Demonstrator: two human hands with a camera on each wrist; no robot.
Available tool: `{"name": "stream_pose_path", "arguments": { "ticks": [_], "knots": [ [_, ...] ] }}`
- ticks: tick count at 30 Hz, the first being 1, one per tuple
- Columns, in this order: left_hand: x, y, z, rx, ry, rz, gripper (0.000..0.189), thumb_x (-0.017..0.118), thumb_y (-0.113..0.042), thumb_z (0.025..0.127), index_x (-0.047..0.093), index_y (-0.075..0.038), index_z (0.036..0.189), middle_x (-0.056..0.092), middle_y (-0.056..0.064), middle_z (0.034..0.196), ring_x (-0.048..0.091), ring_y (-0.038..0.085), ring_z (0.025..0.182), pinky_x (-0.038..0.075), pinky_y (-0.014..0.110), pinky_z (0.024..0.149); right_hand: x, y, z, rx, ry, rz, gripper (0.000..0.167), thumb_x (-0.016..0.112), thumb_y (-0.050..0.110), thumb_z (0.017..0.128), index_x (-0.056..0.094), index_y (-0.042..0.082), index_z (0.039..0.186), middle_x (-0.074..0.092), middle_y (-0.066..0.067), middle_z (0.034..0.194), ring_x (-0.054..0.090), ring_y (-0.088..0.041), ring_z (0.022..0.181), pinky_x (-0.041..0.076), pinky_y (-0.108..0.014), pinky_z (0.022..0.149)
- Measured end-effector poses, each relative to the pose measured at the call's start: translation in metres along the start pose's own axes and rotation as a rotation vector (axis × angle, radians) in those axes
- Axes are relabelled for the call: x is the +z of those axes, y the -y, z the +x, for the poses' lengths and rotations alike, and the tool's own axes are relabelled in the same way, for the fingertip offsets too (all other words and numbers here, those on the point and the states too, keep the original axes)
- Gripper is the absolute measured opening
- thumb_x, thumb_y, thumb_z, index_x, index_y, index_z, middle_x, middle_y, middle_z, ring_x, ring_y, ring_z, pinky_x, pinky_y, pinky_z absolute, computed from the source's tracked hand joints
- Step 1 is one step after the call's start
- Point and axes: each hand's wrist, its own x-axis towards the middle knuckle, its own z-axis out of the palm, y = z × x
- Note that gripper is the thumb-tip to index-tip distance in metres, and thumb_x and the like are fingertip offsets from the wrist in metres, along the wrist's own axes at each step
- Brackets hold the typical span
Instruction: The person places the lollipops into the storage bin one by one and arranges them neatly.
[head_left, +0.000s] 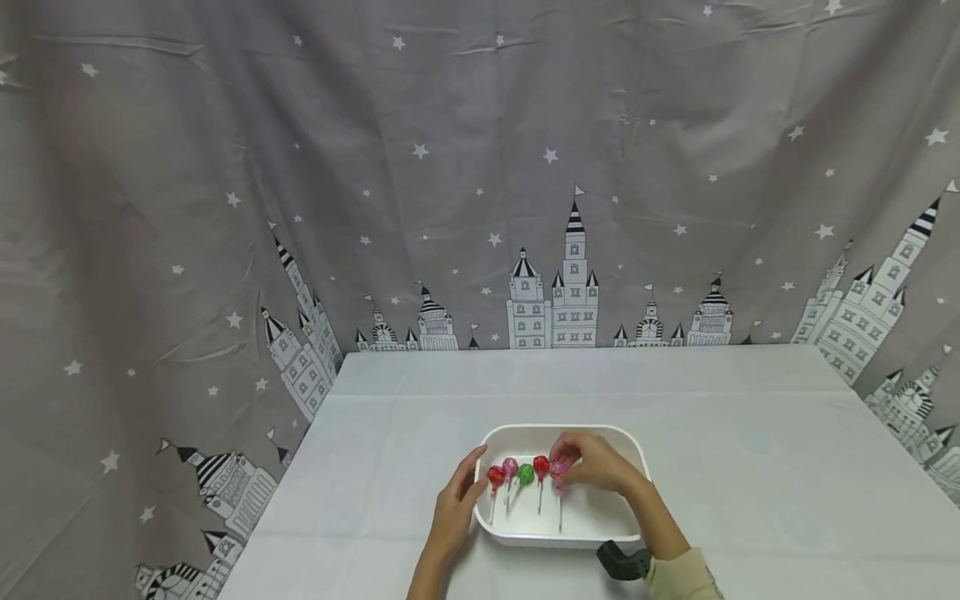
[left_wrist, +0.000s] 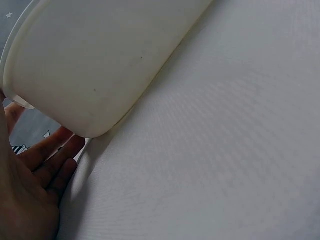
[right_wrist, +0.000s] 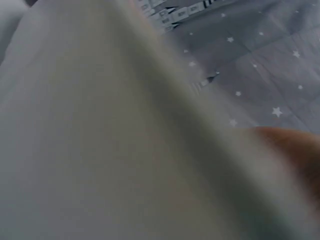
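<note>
A white plastic tray (head_left: 566, 540) with rounded corners stands on the table. Inside it, lollipops form a row with their sticks toward me: a red one (head_left: 496, 476) at the left, then a pink one (head_left: 510, 467), a green one (head_left: 526, 473) and another red one (head_left: 541, 465). My right hand (head_left: 597, 463) pinches a second pink lollipop (head_left: 557, 470) by its candy head, at the row's right end. My left hand (head_left: 453, 502) holds the tray's left side, thumb over the rim and fingers (left_wrist: 47, 167) along the outside wall. The tray's wall fills most of the right wrist view, blurred.
A white cloth covers the table (head_left: 390, 467). Behind it and along the sides hangs a grey curtain (head_left: 450, 125) printed with castles and stars. A black strap-like device (head_left: 622, 560) sits at my right wrist, by the tray's near right corner.
</note>
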Motion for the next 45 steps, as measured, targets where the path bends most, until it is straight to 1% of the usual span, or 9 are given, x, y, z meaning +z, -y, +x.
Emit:
{"name": "stream_pose_path", "arguments": {
  "ticks": [4, 11, 20, 29, 36, 45],
  "knots": [
    [0.0, -0.001, -0.001, -0.004, 0.009, 0.002, 0.044, 0.052, -0.007, 0.092, 0.047, -0.01, 0.135, 0.047, 0.02, 0.133, 0.049, 0.037, 0.118, 0.036, 0.049, 0.101, 0.006, -0.004, 0.0, 0.033, 0.013, -0.002, 0.026, 0.078, 0.0, 0.066, 0.063, 0.003, 0.088, 0.061, -0.002, 0.081, 0.056, -0.017, 0.075, 0.05, -0.023, 0.066],
    [-0.001, 0.002, 0.001, 0.008, 0.003, -0.005, 0.043, 0.053, -0.007, 0.092, 0.047, -0.01, 0.135, 0.046, 0.018, 0.135, 0.047, 0.035, 0.12, 0.035, 0.047, 0.101, 0.009, -0.006, 0.002, 0.074, 0.02, 0.01, 0.028, 0.078, -0.002, 0.065, 0.063, 0.003, 0.087, 0.059, -0.001, 0.079, 0.055, -0.016, 0.073, 0.05, -0.023, 0.064],
    [-0.001, 0.002, 0.0, 0.011, 0.002, -0.013, 0.043, 0.053, -0.006, 0.092, 0.047, -0.01, 0.134, 0.046, 0.017, 0.136, 0.048, 0.034, 0.119, 0.035, 0.047, 0.102, 0.011, -0.008, 0.002, 0.075, 0.042, 0.002, 0.026, 0.078, -0.004, 0.065, 0.063, 0.002, 0.085, 0.059, -0.002, 0.078, 0.055, -0.017, 0.072, 0.05, -0.022, 0.062],
    [-0.001, 0.0, 0.0, 0.003, 0.0, -0.015, 0.043, 0.053, -0.008, 0.092, 0.047, -0.011, 0.134, 0.045, 0.016, 0.136, 0.047, 0.035, 0.12, 0.034, 0.047, 0.102, 0.01, -0.011, 0.002, 0.071, 0.036, -0.012, 0.023, 0.077, -0.004, 0.066, 0.062, 0.001, 0.084, 0.058, -0.001, 0.075, 0.054, -0.012, 0.068, 0.05, -0.021, 0.06],
    [-0.001, 0.0, 0.0, 0.002, 0.005, -0.015, 0.044, 0.052, -0.005, 0.091, 0.047, -0.01, 0.135, 0.047, 0.019, 0.134, 0.049, 0.035, 0.117, 0.035, 0.049, 0.101, 0.01, -0.011, 0.003, 0.072, 0.036, 0.004, 0.027, 0.076, -0.005, 0.065, 0.062, -0.001, 0.087, 0.06, -0.004, 0.078, 0.057, -0.016, 0.07, 0.051, -0.022, 0.062],
    [-0.001, -0.001, 0.0, 0.004, 0.01, -0.015, 0.045, 0.052, -0.004, 0.091, 0.046, -0.01, 0.135, 0.046, 0.02, 0.134, 0.048, 0.037, 0.118, 0.034, 0.049, 0.102, 0.01, -0.015, 0.002, 0.07, 0.018, -0.009, 0.029, 0.077, -0.004, 0.065, 0.063, 0.0, 0.09, 0.06, -0.004, 0.079, 0.057, -0.018, 0.072, 0.051, -0.022, 0.063]
  ]
}}
